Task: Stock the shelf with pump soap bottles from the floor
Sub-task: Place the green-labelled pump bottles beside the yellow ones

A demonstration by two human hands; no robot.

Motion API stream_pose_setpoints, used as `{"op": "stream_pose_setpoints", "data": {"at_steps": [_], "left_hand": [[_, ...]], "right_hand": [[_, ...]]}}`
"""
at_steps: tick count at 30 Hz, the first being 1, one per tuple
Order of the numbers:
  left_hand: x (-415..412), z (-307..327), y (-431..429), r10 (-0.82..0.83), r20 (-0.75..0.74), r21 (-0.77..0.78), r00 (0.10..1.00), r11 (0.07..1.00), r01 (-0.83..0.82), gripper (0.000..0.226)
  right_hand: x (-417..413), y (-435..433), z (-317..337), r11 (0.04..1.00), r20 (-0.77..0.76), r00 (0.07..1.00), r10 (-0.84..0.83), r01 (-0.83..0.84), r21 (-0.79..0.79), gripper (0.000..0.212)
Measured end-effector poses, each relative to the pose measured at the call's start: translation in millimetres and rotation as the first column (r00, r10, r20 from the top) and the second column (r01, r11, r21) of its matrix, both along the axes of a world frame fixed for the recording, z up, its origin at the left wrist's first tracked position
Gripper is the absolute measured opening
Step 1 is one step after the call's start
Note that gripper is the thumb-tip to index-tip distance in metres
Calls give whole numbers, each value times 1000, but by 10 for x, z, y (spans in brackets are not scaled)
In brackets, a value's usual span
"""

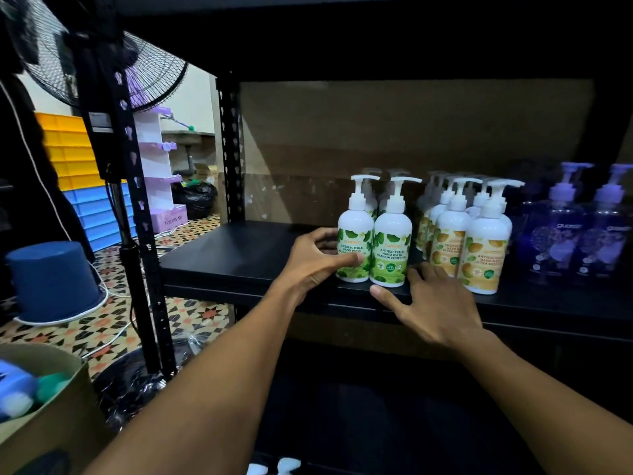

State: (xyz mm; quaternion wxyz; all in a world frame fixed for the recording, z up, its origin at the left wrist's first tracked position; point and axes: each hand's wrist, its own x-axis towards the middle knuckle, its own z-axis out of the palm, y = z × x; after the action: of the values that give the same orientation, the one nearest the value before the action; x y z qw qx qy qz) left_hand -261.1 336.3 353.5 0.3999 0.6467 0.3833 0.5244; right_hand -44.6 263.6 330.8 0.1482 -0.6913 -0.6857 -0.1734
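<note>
A placing step is judged to be under way. A green bottle (354, 234) is being gripped by the left hand (317, 260), thumb across the label and fingers curled behind. It is standing upright near the front edge of the shelf (239, 255), just beside a second bottle (390, 241) on its right. The right hand (436, 305) is being rested flat on the front edge, fingers spread, holding nothing. Next, a gentle release is probably being called for, so that the pair is not toppled, before more stock is fetched. The gripped bottle is white, with a white pump and a leaf-green label. Orange bottles (483, 255) are standing further right.
</note>
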Motion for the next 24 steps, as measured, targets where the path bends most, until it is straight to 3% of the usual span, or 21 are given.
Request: {"op": "stream_pose_setpoints", "data": {"at_steps": [7,10,13,17,24], "left_hand": [[-12,23,-14,-6,-10,7,1000,1000,6,62],[-8,33,-27,-19,15,10,1000,1000,19,62],[0,36,-24,-20,25,15,999,1000,19,59],[-5,23,-5,-1,24,34,1000,999,0,62],[-11,-15,17,10,14,30,1000,999,-10,60]], "right_hand": [[-10,-19,29,1000,-35,999,9,-10,-20,105],[10,-13,52,999,-184,982,41,-45,-17,98],[-20,-22,83,990,-443,886,134,-102,95,87],[-93,-19,168,975,-682,698,216,-119,187,83],[-224,212,207,983,-774,613,159,-23,184,72]]}}
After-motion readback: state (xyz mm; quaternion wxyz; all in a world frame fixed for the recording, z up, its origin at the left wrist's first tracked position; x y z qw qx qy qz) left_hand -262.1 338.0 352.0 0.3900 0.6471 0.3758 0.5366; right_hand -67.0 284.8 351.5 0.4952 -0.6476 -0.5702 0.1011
